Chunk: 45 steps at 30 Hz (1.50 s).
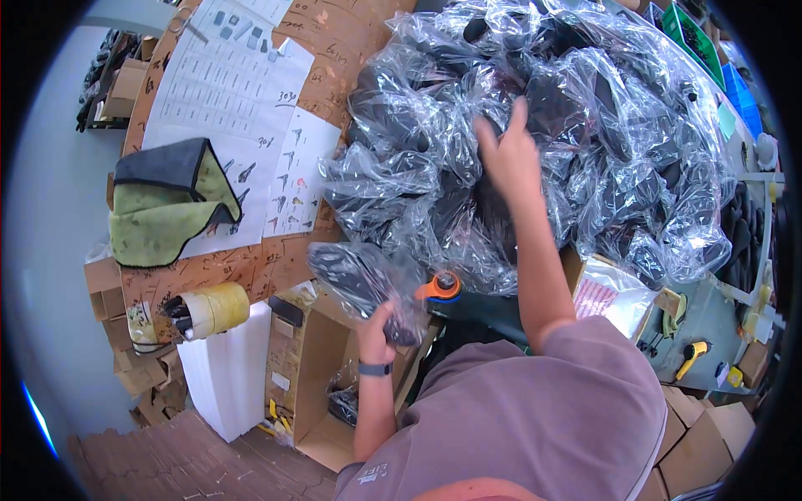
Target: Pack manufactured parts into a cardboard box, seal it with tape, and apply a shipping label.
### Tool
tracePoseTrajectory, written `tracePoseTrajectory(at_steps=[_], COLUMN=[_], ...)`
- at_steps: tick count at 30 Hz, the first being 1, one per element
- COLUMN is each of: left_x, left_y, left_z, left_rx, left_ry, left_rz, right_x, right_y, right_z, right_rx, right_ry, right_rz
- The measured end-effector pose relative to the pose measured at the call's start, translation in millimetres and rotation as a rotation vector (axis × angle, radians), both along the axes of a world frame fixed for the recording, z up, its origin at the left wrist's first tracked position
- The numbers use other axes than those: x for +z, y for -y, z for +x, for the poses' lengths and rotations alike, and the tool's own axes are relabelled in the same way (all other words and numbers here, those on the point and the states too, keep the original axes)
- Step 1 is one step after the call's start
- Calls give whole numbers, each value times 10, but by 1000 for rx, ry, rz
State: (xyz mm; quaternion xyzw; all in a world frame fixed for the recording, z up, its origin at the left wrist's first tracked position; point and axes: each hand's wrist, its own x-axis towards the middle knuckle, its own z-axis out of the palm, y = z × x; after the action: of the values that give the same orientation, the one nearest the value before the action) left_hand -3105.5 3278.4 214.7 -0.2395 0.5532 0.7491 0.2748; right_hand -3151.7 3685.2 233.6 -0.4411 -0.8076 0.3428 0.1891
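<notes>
Left hand (378, 327): I see fingers clamped on one bagged dark part (361, 282), at 7 o'clock.
Right hand (508, 154): fingers apart, reaching into heap of bagged parts (585, 125) at 1 o'clock.
Progress: heap largely unsorted; carton (322, 376) below nearly empty.

Packing workshop or small factory floor. Wooden bench (251, 267) scribbled with marks, parts charts (225, 92) laid on it, big heap of clear bags (568, 125) with dark parts far right. Cardboard boxes (322, 376) near, more boxes stacked left, tape roll (219, 307), tools on a grey bench (710, 321) right, green and blue bins (702, 42) far right.
</notes>
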Motion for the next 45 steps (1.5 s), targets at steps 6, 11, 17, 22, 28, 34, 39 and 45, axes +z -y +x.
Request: tracePoseTrajectory(at_steps=[6, 11, 17, 22, 28, 34, 39, 45], left_x=[499, 416, -306, -2000, -3755, -3557, -2473, -516], left_y=[611, 1721, 3485, 4932, 6153, 5912, 5764, 4185], left_z=[731, 1120, 1300, 1621, 2756, 2335, 2743, 2188], left_rx=[-221, -65, -205, -437, 113, -143, -8, 140], left_ry=[-43, -167, -248, 350, 529, 338, -22, -269], left_rz=[-72, -121, -292, -380, -1179, -456, -727, -779], right_x=[-1990, -1700, 2, 655, -1176, -2742, -2065, -689], right_y=[-1090, -940, 2056, 4323, 7553, 7892, 6921, 3452], right_z=[-882, -452, 1171, 852, 716, 906, 943, -576], right_rx=[-332, -37, 537, 1352, 2133, 1952, 1949, 656], right_ry=[266, -21, -370, 325, 678, 766, 113, -188], right_rz=[-317, -600, -833, -222, 784, 390, -108, 422])
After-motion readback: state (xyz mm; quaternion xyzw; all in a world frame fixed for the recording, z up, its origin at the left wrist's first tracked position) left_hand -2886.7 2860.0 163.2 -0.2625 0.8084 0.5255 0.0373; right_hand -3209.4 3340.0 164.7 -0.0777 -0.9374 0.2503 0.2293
